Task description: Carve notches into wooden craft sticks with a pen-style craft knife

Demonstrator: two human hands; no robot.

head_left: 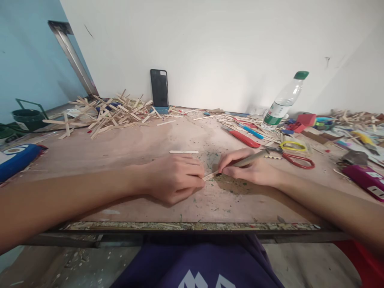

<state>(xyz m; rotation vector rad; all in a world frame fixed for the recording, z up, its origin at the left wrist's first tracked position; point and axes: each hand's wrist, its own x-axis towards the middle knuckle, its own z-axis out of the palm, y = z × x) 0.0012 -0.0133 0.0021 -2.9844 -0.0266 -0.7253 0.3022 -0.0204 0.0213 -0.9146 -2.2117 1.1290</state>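
My left hand (177, 178) rests on the tabletop, fingers closed on one end of a wooden craft stick (210, 176) that has faint marks on it. From the right, my right hand (246, 166) grips a slim, pen-like tool (252, 159) with a greyish-brown handle. Its dark tip lies at the stick's free end; whether this is a blade or a pen point I cannot make out. Just beyond my left hand lies a second craft stick (184, 152), flat and also marked. Small green shavings (213, 158) are scattered around both hands.
A pile of crossed sticks (120, 112) and an upright phone (159, 88) stand at the back. To the right are a red utility knife (244, 139), scissors (298, 160), a tilted-looking bottle (280, 102) and a magenta case (364, 180). A blue object (19, 162) lies left.
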